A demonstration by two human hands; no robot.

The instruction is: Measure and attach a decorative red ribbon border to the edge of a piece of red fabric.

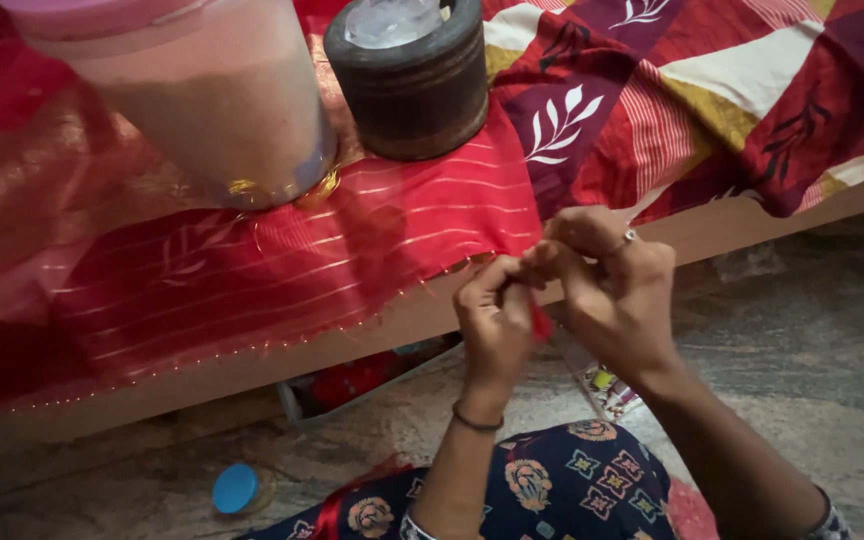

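Observation:
My left hand (495, 320) and my right hand (607, 280) meet at the hanging edge of a red cloth with thin gold stripes (282, 270) that is draped over a low wooden bed. Both pinch a small piece of the red cloth's beaded edge between their fingertips. A bit of red fabric (542, 325) shows between the two palms. My right hand wears a ring, my left wrist a thin dark bangle.
A translucent plastic jar with a pink lid (212, 100) and a dark round container (412, 80) weigh the cloth down on the bed. A patterned red bedsheet (712, 90) covers the rest. A blue lid (235, 488) lies on the stone floor near my knee.

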